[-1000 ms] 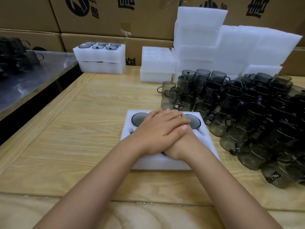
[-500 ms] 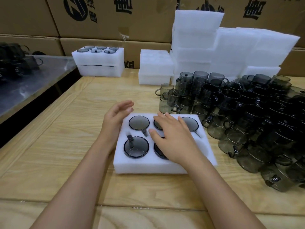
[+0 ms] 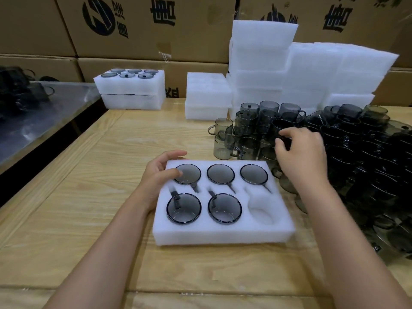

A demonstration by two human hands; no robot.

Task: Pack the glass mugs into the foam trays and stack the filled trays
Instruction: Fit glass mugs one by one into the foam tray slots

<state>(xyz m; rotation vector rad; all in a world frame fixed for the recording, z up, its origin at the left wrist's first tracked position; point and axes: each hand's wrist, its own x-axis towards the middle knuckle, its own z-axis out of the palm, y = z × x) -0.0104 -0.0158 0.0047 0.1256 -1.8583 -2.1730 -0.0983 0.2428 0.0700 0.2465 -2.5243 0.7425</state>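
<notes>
**Right grip off the tray and into the loose mugs**

Half a second before, the right grip (image 3: 301,157) had lain over the middle of the foam tray (image 3: 223,238). Now it was off the tray and in among the loose mugs (image 3: 356,157) massed toward the table's right edge. Its fingers were curled round a dark mug (image 3: 283,136) there, though blur hid how firmly it held.

The left grip (image 3: 159,178) had stayed at the tray's far-left corner, fingers bent round the foam edge and thumb lying on top at the rim of the far-left packed mug. With the right grip gone, the whole tray showed. Five packed mugs (image 3: 224,208) sat in their pockets, three in the far row and two in the near row, and the near-right pocket (image 3: 260,211) held nothing. The tray had not shifted from its place midway along the table's near edge.

The cardboard boxes (image 3: 156,30) walling the far side bore a round black logo and large black characters printed sideways, which could not be read.

The table (image 3: 78,197) was pale, wood-grained board. Two filled trays (image 3: 131,90) stood stacked at its far-left corner, the upper one showing six mugs. Empty foam trays (image 3: 312,70) were piled along the far edge. Beyond the left edge stood a metal table (image 3: 44,117) carrying more dark mugs (image 3: 17,90).
</notes>
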